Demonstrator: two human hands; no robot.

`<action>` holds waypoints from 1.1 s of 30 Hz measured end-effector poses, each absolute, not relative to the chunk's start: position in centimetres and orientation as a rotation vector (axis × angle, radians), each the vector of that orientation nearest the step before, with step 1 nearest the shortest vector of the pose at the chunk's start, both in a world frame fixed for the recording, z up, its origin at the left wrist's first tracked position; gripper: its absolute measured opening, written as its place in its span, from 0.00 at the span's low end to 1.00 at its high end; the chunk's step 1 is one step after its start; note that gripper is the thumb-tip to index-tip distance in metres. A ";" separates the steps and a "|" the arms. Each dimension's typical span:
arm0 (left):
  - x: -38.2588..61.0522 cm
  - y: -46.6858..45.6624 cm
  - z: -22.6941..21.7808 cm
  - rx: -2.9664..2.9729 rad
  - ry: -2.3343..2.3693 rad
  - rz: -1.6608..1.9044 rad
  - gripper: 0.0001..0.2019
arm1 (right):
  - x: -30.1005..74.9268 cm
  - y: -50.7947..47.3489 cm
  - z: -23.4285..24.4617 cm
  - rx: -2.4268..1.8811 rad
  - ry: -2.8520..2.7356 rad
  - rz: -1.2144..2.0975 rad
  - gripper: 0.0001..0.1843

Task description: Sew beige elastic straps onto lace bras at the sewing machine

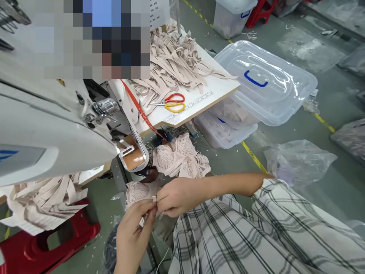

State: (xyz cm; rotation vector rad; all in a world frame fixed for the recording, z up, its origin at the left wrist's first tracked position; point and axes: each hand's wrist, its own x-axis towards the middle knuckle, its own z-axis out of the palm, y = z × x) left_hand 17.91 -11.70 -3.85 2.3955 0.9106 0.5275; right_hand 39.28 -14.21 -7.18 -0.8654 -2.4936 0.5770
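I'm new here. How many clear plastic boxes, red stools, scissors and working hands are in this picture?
Clear plastic boxes: 3
Red stools: 2
Scissors: 1
Hands: 2, the left hand and right hand, both pinching the lace piece
Total: 8

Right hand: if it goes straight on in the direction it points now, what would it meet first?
Most likely the beige lace piece, which the right hand pinches together with the left hand. It points toward the picture's left, so the bunched lace lies first in line, though depth is unclear.
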 end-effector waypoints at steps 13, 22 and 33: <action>18.7 -11.0 -3.0 2.246 0.992 0.199 0.10 | 38.1 -14.2 -8.4 -0.833 -2.572 0.513 0.08; 21.9 -11.1 -5.6 1.336 1.095 0.694 0.08 | 38.0 -14.2 -8.2 -1.086 -1.783 0.880 0.10; 21.9 -10.9 -5.4 1.851 1.209 0.987 0.12 | 38.3 -13.3 -5.6 -1.161 -1.805 0.825 0.10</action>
